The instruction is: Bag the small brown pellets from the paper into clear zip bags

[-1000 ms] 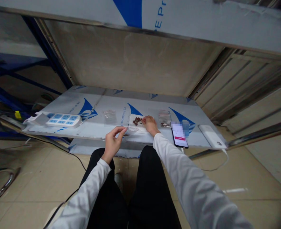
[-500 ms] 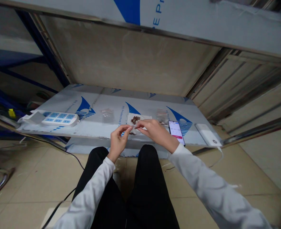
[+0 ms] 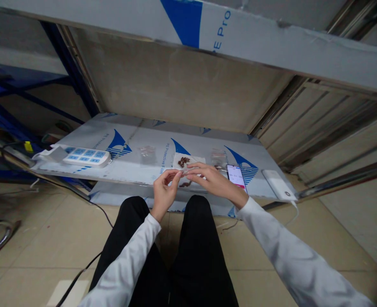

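I see the left hand [image 3: 164, 192] and right hand [image 3: 214, 182] meeting just below the frame's centre, fingers [image 3: 201, 165] nearly pinched; I can't tell whether they grip anything. Just above them, small brown pieces [image 3: 183, 162] lie heaped on white paper [image 3: 197, 158] on the bench [image 3: 127, 169].

The pieces [image 3: 183, 162] are brown — the shelf [image 3: 150, 136] grey, blue-printed.

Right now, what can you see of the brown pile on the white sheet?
The brown pile is a loose heap of small, dark reddish-brown, elongated pieces; their material is unclear. It lies on the left part of the white sheet on the shelf, just beyond the left hand and right hand. The right hand comes close to it, but whether it touches is unclear.
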Demonstrator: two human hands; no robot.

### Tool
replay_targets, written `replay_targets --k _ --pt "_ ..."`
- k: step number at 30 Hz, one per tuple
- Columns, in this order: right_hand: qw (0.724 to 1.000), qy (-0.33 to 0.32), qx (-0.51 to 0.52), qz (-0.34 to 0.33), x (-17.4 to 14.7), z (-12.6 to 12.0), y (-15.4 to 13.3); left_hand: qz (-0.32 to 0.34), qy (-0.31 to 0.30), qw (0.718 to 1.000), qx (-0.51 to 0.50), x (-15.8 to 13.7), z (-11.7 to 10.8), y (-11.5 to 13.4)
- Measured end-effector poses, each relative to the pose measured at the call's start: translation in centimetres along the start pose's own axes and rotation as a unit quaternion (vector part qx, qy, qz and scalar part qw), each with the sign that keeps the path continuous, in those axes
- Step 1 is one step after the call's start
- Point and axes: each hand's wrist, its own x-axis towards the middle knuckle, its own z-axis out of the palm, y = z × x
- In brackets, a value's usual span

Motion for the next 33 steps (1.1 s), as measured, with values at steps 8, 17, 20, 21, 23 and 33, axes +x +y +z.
replay_targets --k 8,17,20,21,23,33 --pt "0.991 0.066 0.1 0.064 -1.1 1.5 0.2 -0.018 -0.062 0.998 -0.015 -0.3 -1.1 -0.1" --pt "0.965 0.109 0.191 0.143 -1.6 2.3 0.2 -0.019 -0.091 0.995 -0.019 0.0 -1.1 0.6" --pt "0.961 0.108 0.203 0.152 -1.5 2.3 0.0 -0.005 -0.094 0.996 -0.005 0.0 -1.1 0.9" --pt "0.956 0.109 0.222 0.159 -1.5 2.4 -0.1 0.002 -0.093 0.996 0.0 -0.1 -1.1 0.9" --pt "0.939 0.108 0.277 0.172 -1.5 2.8 0.0 0.016 -0.093 0.995 0.008 -0.2 -1.0 1.0" --pt "0.948 0.107 0.266 0.14 -1.6 3.0 0.1 -0.01 -0.122 0.992 -0.005 -0.3 -1.6 0.9"
